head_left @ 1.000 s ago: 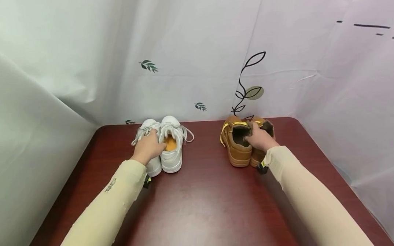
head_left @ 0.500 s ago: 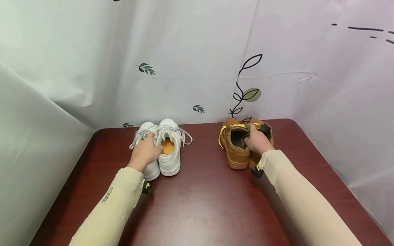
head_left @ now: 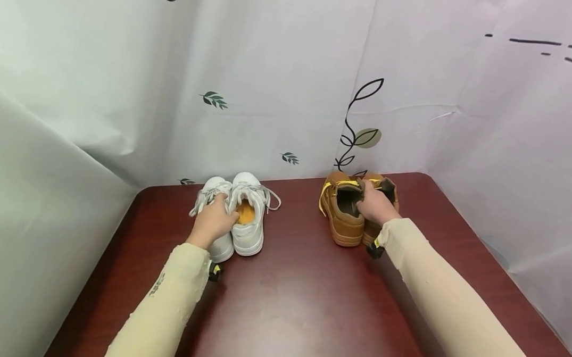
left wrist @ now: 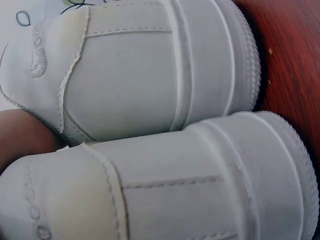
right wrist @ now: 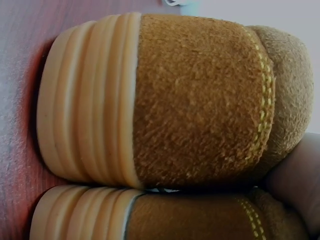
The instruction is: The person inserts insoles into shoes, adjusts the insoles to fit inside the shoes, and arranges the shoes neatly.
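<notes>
A pair of white sneakers stands side by side at the table's back left, the right sneaker showing an orange insole. My left hand grips the pair where they meet, thumb in the right sneaker's opening and fingers over the left sneaker. At the back right stand brown suede shoes with yellow laces. My right hand holds them likewise, thumb inside the left brown shoe; its fingers are hidden in the right brown shoe. Both wrist views show heels close up, soles at the red tabletop.
The dark red table reaches to a pale printed curtain right behind the toes. Curtain also hangs along both sides. A loose white lace loops out beside the right sneaker.
The head view has shifted slightly, so everything sits a little lower in it. Both hands keep their holds, and the shoes stay in their places on the table.
</notes>
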### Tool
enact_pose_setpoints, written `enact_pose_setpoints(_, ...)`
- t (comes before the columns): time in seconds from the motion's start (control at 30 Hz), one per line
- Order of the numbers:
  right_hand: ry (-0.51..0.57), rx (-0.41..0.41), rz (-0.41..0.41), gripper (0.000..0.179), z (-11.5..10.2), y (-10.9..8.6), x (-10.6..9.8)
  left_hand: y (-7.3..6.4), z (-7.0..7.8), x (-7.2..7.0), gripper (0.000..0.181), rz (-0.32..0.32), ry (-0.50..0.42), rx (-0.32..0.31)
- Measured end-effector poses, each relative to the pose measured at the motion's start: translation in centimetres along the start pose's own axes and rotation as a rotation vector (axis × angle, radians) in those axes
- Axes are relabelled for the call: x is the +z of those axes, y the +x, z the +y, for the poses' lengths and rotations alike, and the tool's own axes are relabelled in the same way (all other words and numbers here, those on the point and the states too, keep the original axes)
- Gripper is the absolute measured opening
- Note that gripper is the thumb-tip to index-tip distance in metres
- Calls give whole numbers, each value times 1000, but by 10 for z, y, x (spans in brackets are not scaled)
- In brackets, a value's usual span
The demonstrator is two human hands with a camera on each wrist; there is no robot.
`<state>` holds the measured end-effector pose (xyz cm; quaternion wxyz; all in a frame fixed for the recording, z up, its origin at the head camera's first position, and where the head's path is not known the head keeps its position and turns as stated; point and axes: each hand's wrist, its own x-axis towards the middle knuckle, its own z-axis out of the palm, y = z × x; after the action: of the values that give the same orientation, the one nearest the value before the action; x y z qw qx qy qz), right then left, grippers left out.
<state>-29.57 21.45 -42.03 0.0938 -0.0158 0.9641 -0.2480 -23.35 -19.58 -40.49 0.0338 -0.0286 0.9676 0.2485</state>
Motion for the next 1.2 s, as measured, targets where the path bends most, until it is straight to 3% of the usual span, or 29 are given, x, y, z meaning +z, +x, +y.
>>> enact_pose_setpoints(0.4, 43, -10, -30, 79, -6, 1, 4, 2, 9, 0, 68, -13, 14, 7)
enact_pose_setpoints(0.6, 45, -20, -32, 79, -12, 1, 7, 5, 19, 4, 66, -48, 22, 17)
enact_pose_setpoints(1.0, 84, -52, -32, 79, -36, 1, 19, 5, 34, 8, 68, -125, 8, 23)
enact_pose_setpoints(1.2, 113, -35, -27, 78, -48, -1, 31, 6, 43, 15, 67, -125, -8, 48)
